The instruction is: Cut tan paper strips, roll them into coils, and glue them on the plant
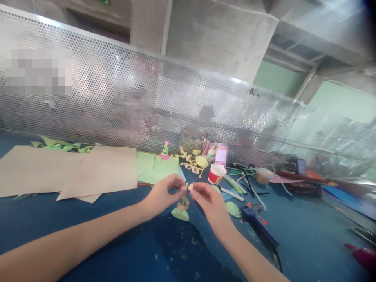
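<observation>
My left hand (166,194) pinches the upper end of a small paper figure, whose stem is wound with a tan paper strip (183,204). At its bottom is a light green paper disc (180,214), tilted just above or on the blue table. Close beside the left fingertips, my right hand (210,201) is closed on a small pale round paper piece (191,187). The top of the figure is partly hidden by my fingers. Right of my right hand lies a loose green paper disc (233,209), with a blue glue gun (260,225) next to it.
Tan paper sheets (102,172) and green sheets (158,169) lie left. Behind my hands stand a pink-and-green paper cone (165,150), yellow paper curls (202,161) and a red-and-white paper cup (216,174). Markers (235,184) and a tape roll (263,176) lie right. A perforated metal screen (182,90) bounds the back.
</observation>
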